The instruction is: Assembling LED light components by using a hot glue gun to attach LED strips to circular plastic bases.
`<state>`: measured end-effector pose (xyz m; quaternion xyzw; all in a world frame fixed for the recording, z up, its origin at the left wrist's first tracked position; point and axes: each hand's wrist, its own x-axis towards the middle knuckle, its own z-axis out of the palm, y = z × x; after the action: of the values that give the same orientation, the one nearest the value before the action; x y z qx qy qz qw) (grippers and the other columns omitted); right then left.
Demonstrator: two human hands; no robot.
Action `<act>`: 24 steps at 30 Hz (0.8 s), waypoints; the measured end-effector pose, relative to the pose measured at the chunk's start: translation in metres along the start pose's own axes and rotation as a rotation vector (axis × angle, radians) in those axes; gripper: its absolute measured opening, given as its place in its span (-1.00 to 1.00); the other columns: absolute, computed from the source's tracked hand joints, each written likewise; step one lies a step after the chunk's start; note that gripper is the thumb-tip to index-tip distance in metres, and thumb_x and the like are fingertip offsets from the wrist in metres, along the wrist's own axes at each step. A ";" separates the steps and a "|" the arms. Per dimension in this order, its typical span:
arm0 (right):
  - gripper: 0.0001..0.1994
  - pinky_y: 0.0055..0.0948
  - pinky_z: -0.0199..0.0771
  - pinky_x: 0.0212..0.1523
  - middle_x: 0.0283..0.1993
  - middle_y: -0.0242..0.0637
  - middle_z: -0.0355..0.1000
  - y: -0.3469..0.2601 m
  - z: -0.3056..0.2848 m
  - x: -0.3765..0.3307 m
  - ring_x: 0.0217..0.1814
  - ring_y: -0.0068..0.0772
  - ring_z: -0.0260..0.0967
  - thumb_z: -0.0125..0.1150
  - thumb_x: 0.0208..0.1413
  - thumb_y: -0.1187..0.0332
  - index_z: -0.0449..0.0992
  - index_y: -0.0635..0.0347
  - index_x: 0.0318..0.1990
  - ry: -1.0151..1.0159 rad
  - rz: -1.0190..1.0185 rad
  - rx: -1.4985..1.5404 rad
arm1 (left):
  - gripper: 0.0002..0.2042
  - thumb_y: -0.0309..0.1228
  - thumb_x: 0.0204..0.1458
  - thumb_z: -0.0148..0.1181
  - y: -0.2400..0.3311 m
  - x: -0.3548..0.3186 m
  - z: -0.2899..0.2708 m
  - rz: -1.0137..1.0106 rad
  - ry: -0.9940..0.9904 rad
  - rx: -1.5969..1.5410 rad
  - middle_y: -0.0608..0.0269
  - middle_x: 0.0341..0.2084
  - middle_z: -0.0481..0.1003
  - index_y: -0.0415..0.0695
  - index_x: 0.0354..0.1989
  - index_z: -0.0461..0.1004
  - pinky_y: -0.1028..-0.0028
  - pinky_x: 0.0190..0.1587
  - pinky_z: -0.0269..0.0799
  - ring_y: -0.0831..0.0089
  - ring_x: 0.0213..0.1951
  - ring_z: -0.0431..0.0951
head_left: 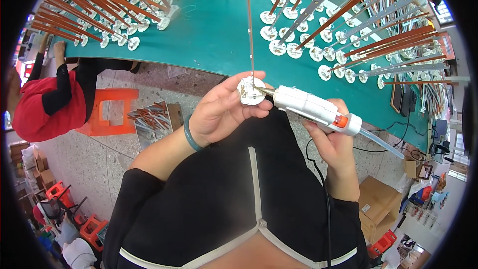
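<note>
My left hand (219, 107) holds a round white disc (247, 94) with small parts on its face, pinched at the rim between thumb and fingers. From the disc a thin brown strip (250, 35) stands up, with pale dots along it. My right hand (334, 137) is wrapped round a white hot glue gun (306, 104), its metal nozzle (267, 90) at the disc close to the foot of the strip. A clear glue stick (381, 143) sticks out of the gun's back end. Whether the nozzle touches the disc I cannot tell.
A green table (209, 45) spans the far side. Many discs with upright brown strips (119, 0) stand at left, more with brown and grey strips (348, 25) at right. A black cable (323, 194) hangs by my right arm. At left a person in red (50, 99) sits near an orange stool (112, 112).
</note>
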<state>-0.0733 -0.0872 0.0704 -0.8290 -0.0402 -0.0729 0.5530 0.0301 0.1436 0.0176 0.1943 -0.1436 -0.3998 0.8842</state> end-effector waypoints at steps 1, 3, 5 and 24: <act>-0.67 -0.62 0.32 -0.20 -0.18 -0.34 0.31 0.000 0.000 0.000 -0.19 -0.63 0.30 0.24 0.01 0.63 0.29 0.32 -0.07 0.000 0.001 0.000 | -0.48 -0.34 0.21 0.02 0.000 0.000 0.000 -0.001 0.000 0.000 -0.07 0.10 0.32 -0.30 0.28 0.06 0.28 0.09 0.42 0.19 0.03 0.48; -0.67 -0.63 0.31 -0.20 -0.19 -0.35 0.31 0.000 0.001 0.000 -0.19 -0.64 0.30 0.23 0.01 0.63 0.29 0.32 -0.07 0.014 0.010 0.015 | -0.48 -0.34 0.21 0.02 0.001 0.000 0.001 0.003 0.004 0.005 -0.09 0.11 0.31 -0.29 0.28 0.07 0.28 0.09 0.42 0.20 0.04 0.47; -0.67 -0.63 0.31 -0.20 -0.19 -0.35 0.31 0.003 0.000 -0.001 -0.19 -0.64 0.30 0.23 0.01 0.63 0.29 0.32 -0.07 0.008 -0.003 -0.006 | -0.48 -0.34 0.21 0.02 0.001 0.000 0.001 0.004 0.008 0.010 -0.09 0.11 0.31 -0.29 0.28 0.07 0.28 0.09 0.42 0.20 0.04 0.47; -0.74 -0.56 0.35 -0.25 -0.22 -0.29 0.31 0.003 0.003 0.001 -0.23 -0.54 0.35 0.28 0.02 0.55 0.35 0.31 -0.15 0.037 0.058 0.038 | -0.50 -0.39 0.20 0.02 0.000 0.001 -0.002 0.044 0.019 0.022 -0.10 0.14 0.28 -0.23 0.28 0.09 0.27 0.14 0.39 0.20 0.08 0.44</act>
<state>-0.0719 -0.0853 0.0663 -0.8176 -0.0074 -0.0716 0.5713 0.0318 0.1430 0.0155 0.2045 -0.1440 -0.3770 0.8918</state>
